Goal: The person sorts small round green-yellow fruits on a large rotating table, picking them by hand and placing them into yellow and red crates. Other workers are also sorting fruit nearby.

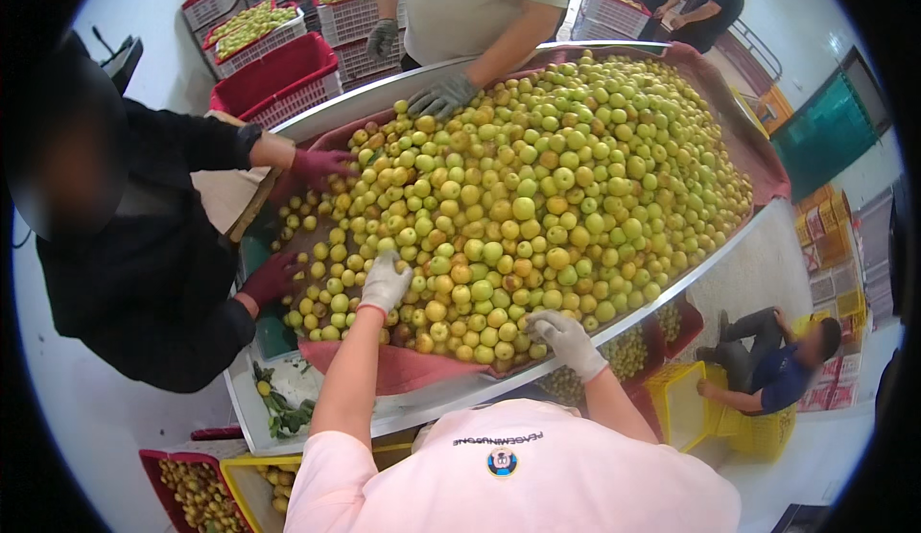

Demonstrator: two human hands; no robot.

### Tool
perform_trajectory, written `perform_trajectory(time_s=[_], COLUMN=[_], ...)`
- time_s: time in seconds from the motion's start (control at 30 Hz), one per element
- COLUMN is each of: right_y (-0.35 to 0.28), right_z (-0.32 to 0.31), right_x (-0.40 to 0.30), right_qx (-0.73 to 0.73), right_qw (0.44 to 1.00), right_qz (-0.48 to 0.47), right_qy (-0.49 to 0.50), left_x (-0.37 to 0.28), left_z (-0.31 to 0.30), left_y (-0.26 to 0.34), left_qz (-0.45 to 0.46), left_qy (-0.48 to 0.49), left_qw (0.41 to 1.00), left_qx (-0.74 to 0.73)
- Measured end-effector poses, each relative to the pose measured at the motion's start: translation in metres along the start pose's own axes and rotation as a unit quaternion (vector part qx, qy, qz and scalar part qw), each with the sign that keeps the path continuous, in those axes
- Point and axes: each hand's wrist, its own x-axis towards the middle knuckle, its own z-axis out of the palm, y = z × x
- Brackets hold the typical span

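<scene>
Green and yellow jujube-like fruits (524, 208), some with brown patches, lie heaped on a red cloth (392, 371) in a metal-edged sorting table (719, 245). My left hand (387, 281), in a pale glove with a red cuff, reaches into the nearer left part of the heap. Its fingertips touch the fruits, and whether one is gripped is hidden. Near the table's front edge, my right hand (565, 340), in a matching glove, has bent fingers over the fruits. I cannot see what lies under them.
Across the table a person's grey-gloved hand (442, 95) rests on the fruits. Another person's maroon-gloved hands (273, 279) work at the left end. Leaves (284, 407) lie in the front left corner. Red crates (191, 493) and yellow crates (676, 403) stand below, near a seated person.
</scene>
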Motion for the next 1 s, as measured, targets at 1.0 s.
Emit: perform_trajectory(time_s=[1.0], right_y=[-0.081], right_z=[-0.021], right_x=[0.212], right_qx=[-0.152], right_qw=[0.963], right_qz=[-0.117], right_qy=[-0.187], left_x=[-0.252], left_z=[-0.055], left_y=[0.001], left_qz=[-0.106], left_qy=[0.241], left_qw=[0.372], left_qx=[-0.890])
